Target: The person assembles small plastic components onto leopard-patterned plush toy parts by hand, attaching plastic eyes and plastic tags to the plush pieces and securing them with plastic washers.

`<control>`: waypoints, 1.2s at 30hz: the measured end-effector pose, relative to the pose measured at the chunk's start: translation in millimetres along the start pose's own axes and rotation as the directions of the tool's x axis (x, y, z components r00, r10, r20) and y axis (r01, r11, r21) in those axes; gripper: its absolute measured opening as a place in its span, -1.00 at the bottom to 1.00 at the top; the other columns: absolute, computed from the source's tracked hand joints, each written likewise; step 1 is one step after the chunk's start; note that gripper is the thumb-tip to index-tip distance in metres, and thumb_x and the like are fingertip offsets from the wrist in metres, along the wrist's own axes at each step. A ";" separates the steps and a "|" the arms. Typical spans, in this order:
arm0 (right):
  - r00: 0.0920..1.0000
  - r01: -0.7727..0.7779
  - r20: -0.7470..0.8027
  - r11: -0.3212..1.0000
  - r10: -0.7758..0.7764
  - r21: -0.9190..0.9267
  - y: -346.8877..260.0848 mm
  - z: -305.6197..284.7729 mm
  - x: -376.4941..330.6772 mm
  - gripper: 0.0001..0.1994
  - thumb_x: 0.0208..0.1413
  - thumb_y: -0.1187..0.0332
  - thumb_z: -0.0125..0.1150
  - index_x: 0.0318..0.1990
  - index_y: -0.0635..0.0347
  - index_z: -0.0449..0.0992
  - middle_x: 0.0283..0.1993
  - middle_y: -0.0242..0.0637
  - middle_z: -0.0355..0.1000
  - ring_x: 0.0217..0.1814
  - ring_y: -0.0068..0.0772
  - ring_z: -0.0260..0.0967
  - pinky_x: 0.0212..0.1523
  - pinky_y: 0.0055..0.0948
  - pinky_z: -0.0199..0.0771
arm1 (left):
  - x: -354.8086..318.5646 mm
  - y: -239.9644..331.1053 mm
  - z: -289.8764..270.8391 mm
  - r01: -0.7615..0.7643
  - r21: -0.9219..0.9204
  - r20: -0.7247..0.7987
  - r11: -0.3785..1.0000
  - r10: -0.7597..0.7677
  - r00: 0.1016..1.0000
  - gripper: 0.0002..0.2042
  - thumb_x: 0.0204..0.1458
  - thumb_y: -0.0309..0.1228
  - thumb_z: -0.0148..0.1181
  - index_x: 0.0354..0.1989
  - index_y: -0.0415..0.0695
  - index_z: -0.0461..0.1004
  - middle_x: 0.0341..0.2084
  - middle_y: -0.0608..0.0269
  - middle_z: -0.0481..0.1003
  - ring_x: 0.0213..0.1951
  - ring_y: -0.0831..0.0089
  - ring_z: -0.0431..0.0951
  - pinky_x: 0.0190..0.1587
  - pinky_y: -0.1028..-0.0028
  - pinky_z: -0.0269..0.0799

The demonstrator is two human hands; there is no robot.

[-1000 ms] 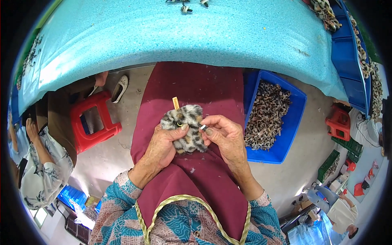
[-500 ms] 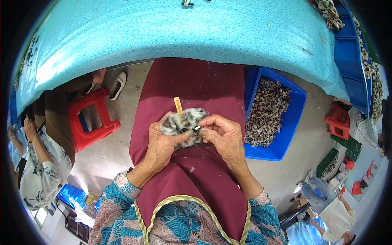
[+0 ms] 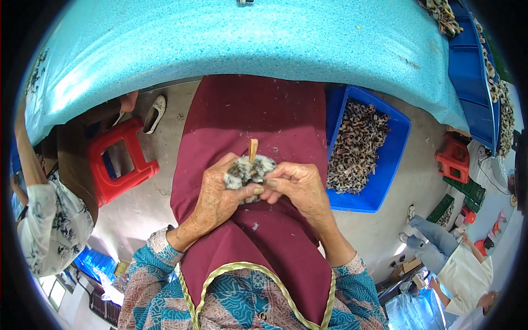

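A small fluffy plush piece, grey, white and brown with dark spots, is held over the maroon apron on my lap. An orange-tan strip tag sticks up from its far edge. My left hand is closed around the plush's left side, thumb pressed across its near face. At the right edge, my right hand pinches with thumb and curled fingers against the fur. Whatever lies between those fingertips is hidden.
Beyond my lap spreads a turquoise-covered table. A blue bin of spotted fluffy pieces stands at my right. Red stools stand on both sides. One person sits at far left; another is at lower right.
The plush has tilted and its tag now points straighter up. The small black-and-white piece in my right fingers is no longer visible. My right fingertips have moved down slightly, closer to my left thumb.
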State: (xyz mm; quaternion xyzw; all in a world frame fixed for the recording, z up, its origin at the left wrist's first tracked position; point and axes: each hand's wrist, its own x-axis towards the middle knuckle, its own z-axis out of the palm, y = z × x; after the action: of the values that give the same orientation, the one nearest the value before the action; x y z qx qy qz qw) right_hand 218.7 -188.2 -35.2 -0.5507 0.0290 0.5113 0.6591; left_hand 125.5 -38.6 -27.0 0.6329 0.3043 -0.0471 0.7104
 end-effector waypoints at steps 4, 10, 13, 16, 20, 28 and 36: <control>0.990 0.142 0.042 0.976 -0.137 -0.167 -17.8 -20.2 3.1 -0.85 -0.02 0.61 0.11 -0.25 0.38 0.48 -0.35 -0.24 0.46 -0.35 -0.55 0.42 -0.33 -0.62 0.46 | -8.3 9.1 -1.4 0.077 -0.028 0.189 0.997 -0.070 0.979 -0.71 -0.23 -0.57 0.27 -0.25 -0.25 0.44 -0.40 0.29 0.36 -0.35 0.51 0.42 -0.28 0.52 0.35; 0.985 0.070 0.162 0.997 -0.065 -0.030 4.1 -0.1 -0.7 -0.74 -0.08 0.67 0.12 -0.17 0.34 0.42 -0.30 -0.36 0.41 -0.27 -0.65 0.36 -0.24 -0.65 0.42 | -16.6 0.9 -4.9 0.026 0.053 0.184 0.998 -0.035 0.982 -0.68 -0.18 -0.64 0.15 -0.18 -0.19 0.36 -0.39 0.30 0.47 -0.29 0.57 0.45 -0.21 0.52 0.39; 0.991 0.109 0.085 0.993 -0.105 -0.039 8.9 8.0 -8.1 -0.77 -0.06 0.67 0.09 -0.19 0.35 0.41 -0.31 -0.37 0.39 -0.28 -0.66 0.35 -0.26 -0.66 0.41 | -18.0 -3.8 -2.7 -0.085 0.068 0.154 0.994 0.074 0.985 -0.68 -0.19 -0.68 0.12 -0.19 -0.20 0.37 -0.41 0.28 0.46 -0.31 0.56 0.46 -0.23 0.53 0.39; 0.970 0.240 0.035 0.971 -0.239 -0.012 12.0 13.2 -14.7 -0.81 -0.05 0.68 0.08 -0.22 0.37 0.39 -0.32 -0.36 0.37 -0.29 -0.65 0.35 -0.26 -0.65 0.42 | -20.6 0.0 1.2 -0.218 0.151 0.107 0.964 0.203 0.973 -0.70 -0.20 -0.70 0.10 -0.21 -0.22 0.39 -0.44 0.24 0.46 -0.35 0.50 0.48 -0.27 0.52 0.40; 0.944 0.330 0.025 0.944 -0.330 0.009 10.6 18.3 -26.9 -0.82 -0.05 0.69 0.09 -0.24 0.39 0.38 -0.29 -0.33 0.36 -0.28 -0.65 0.34 -0.25 -0.63 0.43 | -23.7 -1.9 0.2 -0.548 0.141 0.104 0.824 0.539 0.836 -0.75 -0.22 -0.64 0.17 -0.28 -0.27 0.42 -0.46 0.13 0.46 -0.39 0.31 0.51 -0.35 0.45 0.42; 0.715 0.698 0.230 0.690 -0.660 -0.190 -8.0 30.7 -37.0 -0.88 -0.17 0.62 0.22 -0.45 0.27 0.40 -0.50 -0.22 0.40 -0.44 -0.29 0.41 -0.45 -0.44 0.39 | -33.1 13.6 -13.5 -0.795 0.159 0.218 0.585 0.765 0.606 -0.63 -0.32 -0.53 0.33 -0.26 -0.27 0.41 -0.33 -0.03 0.46 -0.33 0.12 0.52 -0.32 0.29 0.48; 0.753 0.658 0.231 0.714 -0.616 -0.240 -8.1 36.4 -36.9 -0.87 -0.16 0.62 0.24 -0.44 0.28 0.40 -0.47 -0.22 0.40 -0.46 -0.30 0.41 -0.44 -0.44 0.39 | -38.8 13.9 -11.4 -0.754 0.220 0.089 0.619 0.757 0.648 -0.78 -0.20 -0.53 0.22 -0.32 -0.28 0.45 -0.40 0.03 0.46 -0.36 0.22 0.52 -0.33 0.34 0.48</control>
State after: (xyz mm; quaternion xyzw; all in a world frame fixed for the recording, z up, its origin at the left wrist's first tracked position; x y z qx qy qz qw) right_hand 187.7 -183.4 6.9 -0.5861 -0.2867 0.2863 0.7016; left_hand 96.0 -37.6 4.0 0.7823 0.0069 0.2234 0.5814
